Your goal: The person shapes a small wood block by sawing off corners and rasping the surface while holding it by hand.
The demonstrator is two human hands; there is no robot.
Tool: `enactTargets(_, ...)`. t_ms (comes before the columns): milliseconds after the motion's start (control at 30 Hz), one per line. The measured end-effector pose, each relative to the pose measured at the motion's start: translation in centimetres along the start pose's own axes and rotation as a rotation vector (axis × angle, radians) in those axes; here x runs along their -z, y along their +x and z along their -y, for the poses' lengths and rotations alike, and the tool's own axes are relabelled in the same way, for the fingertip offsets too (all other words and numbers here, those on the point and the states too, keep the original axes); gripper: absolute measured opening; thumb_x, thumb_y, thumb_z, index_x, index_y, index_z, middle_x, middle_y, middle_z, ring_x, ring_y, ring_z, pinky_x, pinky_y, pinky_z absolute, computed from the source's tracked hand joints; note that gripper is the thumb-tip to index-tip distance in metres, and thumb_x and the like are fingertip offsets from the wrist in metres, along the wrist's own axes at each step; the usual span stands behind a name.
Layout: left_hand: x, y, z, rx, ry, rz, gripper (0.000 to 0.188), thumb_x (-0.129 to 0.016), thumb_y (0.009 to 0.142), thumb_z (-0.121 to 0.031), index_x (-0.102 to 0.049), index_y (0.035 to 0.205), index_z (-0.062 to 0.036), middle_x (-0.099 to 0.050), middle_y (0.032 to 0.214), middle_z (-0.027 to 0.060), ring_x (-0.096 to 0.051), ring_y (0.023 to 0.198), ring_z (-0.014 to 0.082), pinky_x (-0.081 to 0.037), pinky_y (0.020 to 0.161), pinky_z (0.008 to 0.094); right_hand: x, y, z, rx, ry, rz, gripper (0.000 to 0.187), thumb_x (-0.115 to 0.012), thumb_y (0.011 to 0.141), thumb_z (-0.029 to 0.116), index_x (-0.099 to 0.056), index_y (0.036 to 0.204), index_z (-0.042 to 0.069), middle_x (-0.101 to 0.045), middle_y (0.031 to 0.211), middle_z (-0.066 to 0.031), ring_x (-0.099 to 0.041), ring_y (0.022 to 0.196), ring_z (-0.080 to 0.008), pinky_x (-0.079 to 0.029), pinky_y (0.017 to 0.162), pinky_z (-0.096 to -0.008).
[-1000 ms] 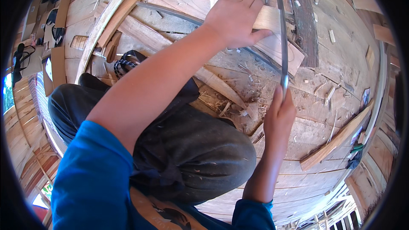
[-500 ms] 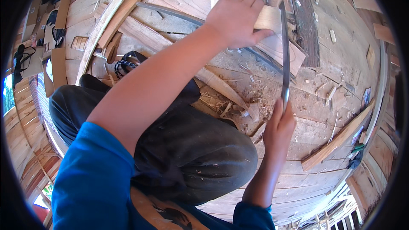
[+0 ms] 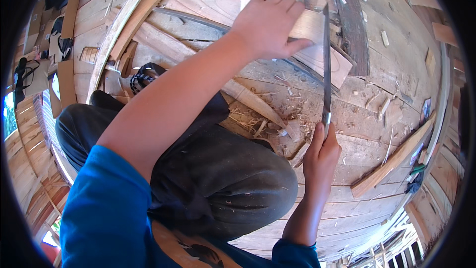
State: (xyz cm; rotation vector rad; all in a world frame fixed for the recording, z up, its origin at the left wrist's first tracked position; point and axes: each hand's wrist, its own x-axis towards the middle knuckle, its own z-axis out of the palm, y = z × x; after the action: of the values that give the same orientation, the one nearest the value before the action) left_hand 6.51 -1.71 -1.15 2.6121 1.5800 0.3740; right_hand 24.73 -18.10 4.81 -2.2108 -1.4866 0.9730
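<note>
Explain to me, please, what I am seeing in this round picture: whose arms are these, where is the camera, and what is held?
The camera sits on a person's head and looks down, so both arms are that person's own. Its wide lens bends straight boards into curves. The person crouches on a wooden plank floor; the dark cloth in the middle covers the knees. The left hand presses on a pale wooden piece to keep it in place. The right hand grips the handle of a long narrow blade, whose edge stands against that piece. Wood shavings and loose offcuts lie around, and a longer wooden strip lies to the right.
</note>
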Motion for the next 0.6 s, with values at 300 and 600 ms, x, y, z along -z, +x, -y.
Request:
enactTargets(300, -0.5, 0.1, 0.1, 0.022, -0.021, -0.042, 0.057, -0.057, 0.086, -0.054, -0.055, 0.115, -0.0045, -0.062, 0.106, 0.0124, -0.060, 0.104, 0.0278, -0.040, 0.091, 0.0405, -1.6, 4.3, 1.3, 0.145, -0.051, -0.049, 0.032, -0.044, 0.100, 0.026, -0.057, 0.090, -0.001, -0.055, 0.058, -0.0219, -0.058, 0.053, -0.0406, -0.038, 0.049, -0.0480)
enactTargets(600, -0.7, 0.0, -0.1, -0.014, -0.002, -0.094, 0.059, -0.057, 0.085, -0.055, -0.056, 0.114, -0.0042, -0.063, 0.105, 0.0114, -0.061, 0.101, 0.0263, -0.040, 0.089, 0.0411, -1.6, 3.0, 1.3, 0.106, 0.003, -0.063, 0.035, -0.045, 0.100, 0.028, -0.057, 0.092, -0.004, -0.055, 0.060, -0.0249, -0.059, 0.059, -0.0442, -0.041, 0.054, -0.0496)
